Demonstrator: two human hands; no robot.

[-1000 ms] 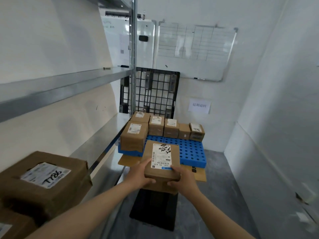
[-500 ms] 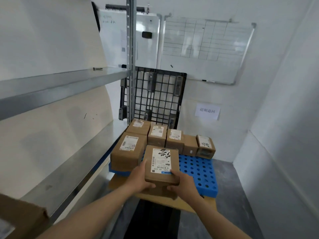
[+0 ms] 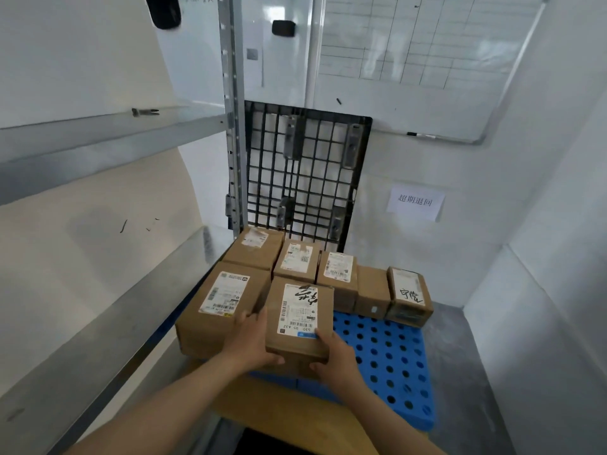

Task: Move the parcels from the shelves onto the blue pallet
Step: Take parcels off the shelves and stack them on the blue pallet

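Note:
I hold a brown cardboard parcel [image 3: 297, 318] with a white label and black handwriting between both hands. My left hand [image 3: 249, 344] grips its left side and my right hand [image 3: 335, 357] grips its near right corner. The parcel hangs low over the near left part of the blue pallet [image 3: 387, 356], right beside a larger parcel [image 3: 220, 307] at the pallet's left edge. Several more parcels [image 3: 338, 274] stand in a row along the pallet's far side.
Metal shelves [image 3: 108, 133] run along the left; the two shelf boards in view carry no parcels. A black grid pallet [image 3: 302, 178] leans on the back wall under a whiteboard [image 3: 410, 60]. A wooden board [image 3: 289, 412] lies under the blue pallet. White walls close in at right.
I have stepped closer to the pallet and carried the parcel forward and down, from in front of the pallet to over its near left part. The shelf parcels at left have left the view.

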